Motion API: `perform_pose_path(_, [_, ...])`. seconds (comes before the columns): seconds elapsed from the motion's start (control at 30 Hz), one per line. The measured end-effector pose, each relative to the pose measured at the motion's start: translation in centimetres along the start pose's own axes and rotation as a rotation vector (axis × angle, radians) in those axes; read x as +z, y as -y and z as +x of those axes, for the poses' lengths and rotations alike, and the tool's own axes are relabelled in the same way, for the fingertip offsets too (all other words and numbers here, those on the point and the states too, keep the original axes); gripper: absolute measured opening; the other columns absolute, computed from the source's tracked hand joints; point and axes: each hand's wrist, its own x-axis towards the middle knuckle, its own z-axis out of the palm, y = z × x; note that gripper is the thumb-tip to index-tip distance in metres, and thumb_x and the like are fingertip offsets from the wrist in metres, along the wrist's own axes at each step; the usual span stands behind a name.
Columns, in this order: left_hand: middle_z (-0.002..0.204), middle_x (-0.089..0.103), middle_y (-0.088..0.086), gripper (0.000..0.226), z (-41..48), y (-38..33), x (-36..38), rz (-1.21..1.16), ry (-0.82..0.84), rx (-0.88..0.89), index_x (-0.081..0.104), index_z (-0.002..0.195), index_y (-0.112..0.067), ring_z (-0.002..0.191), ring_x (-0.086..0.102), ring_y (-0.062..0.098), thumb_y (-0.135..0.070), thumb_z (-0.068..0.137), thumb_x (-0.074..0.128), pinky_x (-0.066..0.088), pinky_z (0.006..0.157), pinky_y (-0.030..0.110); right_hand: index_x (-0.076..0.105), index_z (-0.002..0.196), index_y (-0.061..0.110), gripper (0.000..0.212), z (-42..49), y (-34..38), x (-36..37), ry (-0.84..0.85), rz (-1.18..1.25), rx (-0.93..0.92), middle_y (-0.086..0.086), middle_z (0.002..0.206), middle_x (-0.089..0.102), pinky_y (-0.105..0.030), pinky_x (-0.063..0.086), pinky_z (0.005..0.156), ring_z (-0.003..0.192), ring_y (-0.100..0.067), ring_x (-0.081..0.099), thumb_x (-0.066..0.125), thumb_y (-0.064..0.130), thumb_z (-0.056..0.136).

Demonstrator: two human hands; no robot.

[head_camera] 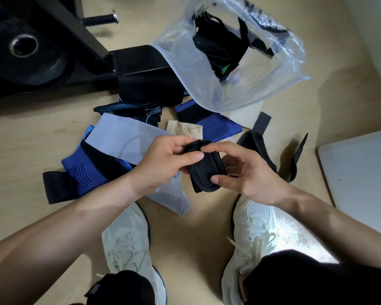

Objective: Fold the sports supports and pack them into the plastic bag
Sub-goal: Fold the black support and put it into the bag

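Note:
Both hands hold a small black support (204,170), rolled or folded into a compact bundle, above the floor between my feet. My left hand (163,164) pinches its upper end with thumb and fingers. My right hand (246,170) grips its right side and lower end. A clear plastic bag (240,91) lies open further ahead, with black supports (218,47) inside, one with green marks. Loose supports lie on the floor: a blue and black one (84,172) at left, a blue one (216,126), a beige one (185,130), and a black strap (266,150) at right.
A flat pale plastic sleeve (123,137) lies over the left supports. A black gym machine frame (92,47) with a weight plate (24,53) stands at upper left. A white board (361,172) lies at right. My white shoes (130,238) are on the wooden floor.

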Motion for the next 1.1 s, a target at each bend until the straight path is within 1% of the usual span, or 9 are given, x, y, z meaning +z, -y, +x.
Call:
perform_pose_path(0.1, [0.096, 0.078, 0.006, 0.022, 0.4, -2.1, 0.1, 0.080, -0.049, 0.091, 0.073, 0.114, -0.019, 0.091, 0.075, 0.023, -0.011, 0.094, 0.070, 0.062, 0.083, 0.046, 0.060, 0.131, 0.018, 0.054, 0.3, 2.2, -1.3, -0.031, -0.018, -0.028, -0.002, 0.118, 0.067, -0.048, 0.059, 0.084, 0.092, -0.035, 0.068, 0.073, -0.006, 0.084])
perform_pose_path(0.23, [0.103, 0.065, -0.003, 0.026, 0.5, -4.8, -0.7, 0.456, -0.433, 0.542, 0.070, 0.114, -0.018, 0.089, 0.065, 0.012, -0.019, 0.089, 0.077, 0.056, 0.079, 0.031, 0.060, 0.128, 0.015, 0.055, 0.8, 5.0, -4.2, -0.144, 0.000, -0.101, 0.022, 0.086, 0.068, -0.015, 0.049, 0.066, 0.065, -0.003, 0.059, 0.071, -0.013, 0.082])
perform_pose_path(0.4, [0.129, 0.045, 0.008, 0.039, 2.1, -7.0, -2.7, 0.709, -0.817, 0.672, 0.069, 0.119, -0.017, 0.121, 0.048, 0.027, -0.031, 0.083, 0.078, 0.042, 0.107, 0.040, 0.061, 0.132, 0.020, 0.055, 2.9, 7.2, -6.7, -0.316, -0.098, -0.201, 0.006, 0.115, 0.067, -0.042, 0.056, 0.070, 0.071, -0.022, 0.054, 0.076, -0.001, 0.083])
perform_pose_path(0.53, [0.147, 0.042, 0.010, 0.038, 5.3, -9.1, -5.0, 0.794, -0.694, 0.605, 0.070, 0.120, -0.028, 0.132, 0.046, 0.028, -0.038, 0.083, 0.076, 0.038, 0.114, 0.039, 0.061, 0.135, 0.027, 0.057, 7.8, 7.7, -7.9, -0.431, -0.521, -0.237, 0.002, 0.120, 0.065, -0.037, 0.056, 0.081, 0.075, -0.016, 0.057, 0.077, 0.009, 0.083])
perform_pose_path(0.67, [0.132, 0.055, -0.008, 0.025, 6.9, -11.2, -5.4, 0.715, -0.606, 0.667, 0.068, 0.110, -0.025, 0.103, 0.067, 0.009, -0.023, 0.086, 0.073, 0.059, 0.084, 0.040, 0.060, 0.137, 0.020, 0.060, 14.1, 7.3, -8.8, -0.386, -0.936, -0.242, -0.014, 0.122, 0.063, -0.033, 0.042, 0.093, 0.110, -0.032, 0.057, 0.072, 0.006, 0.079])
perform_pose_path(0.83, [0.088, 0.071, -0.005, 0.014, 7.6, -12.9, -4.9, 0.612, -0.603, 0.729, 0.057, 0.095, -0.023, 0.080, 0.071, 0.010, -0.016, 0.090, 0.069, 0.058, 0.069, 0.026, 0.042, 0.150, 0.024, 0.068, 20.1, 6.9, -11.7, -0.311, -0.966, -0.022, -0.008, 0.136, 0.053, -0.027, 0.039, 0.096, 0.123, -0.028, 0.052, 0.065, 0.010, 0.088])
perform_pose_path(0.93, [0.080, 0.068, -0.013, 0.016, 7.8, -13.5, -5.0, 0.581, -0.589, 0.794, 0.059, 0.087, -0.020, 0.076, 0.070, 0.009, -0.009, 0.091, 0.070, 0.058, 0.069, 0.026, 0.034, 0.154, 0.030, 0.072, 22.7, 5.7, -13.7, -0.252, -0.867, 0.104, 0.002, 0.137, 0.048, -0.028, 0.047, 0.098, 0.114, -0.022, 0.056, 0.063, 0.010, 0.091])
perform_pose_path(1.0, [0.079, 0.069, -0.016, 0.015, 8.0, -13.7, -5.1, 0.562, -0.585, 0.809, 0.069, 0.083, -0.018, 0.073, 0.071, 0.011, -0.004, 0.091, 0.069, 0.060, 0.068, 0.032, 0.026, 0.155, 0.034, 0.077, 23.6, 5.0, -14.2, -0.211, -0.815, 0.135, 0.001, 0.149, 0.042, -0.039, 0.048, 0.103, 0.124, -0.025, 0.053, 0.064, 0.017, 0.091])
perform_pose_path(1.1, [0.082, 0.074, -0.013, 0.018, 8.1, -13.7, -5.2, 0.550, -0.582, 0.769, 0.078, 0.091, -0.024, 0.071, 0.073, 0.010, -0.009, 0.091, 0.068, 0.061, 0.073, 0.034, 0.016, 0.159, 0.029, 0.084, 24.5, 4.0, -14.2, -0.103, -0.871, 0.177, -0.004, 0.158, 0.033, -0.035, 0.034, 0.114, 0.141, -0.026, 0.038, 0.066, 0.028, 0.092])
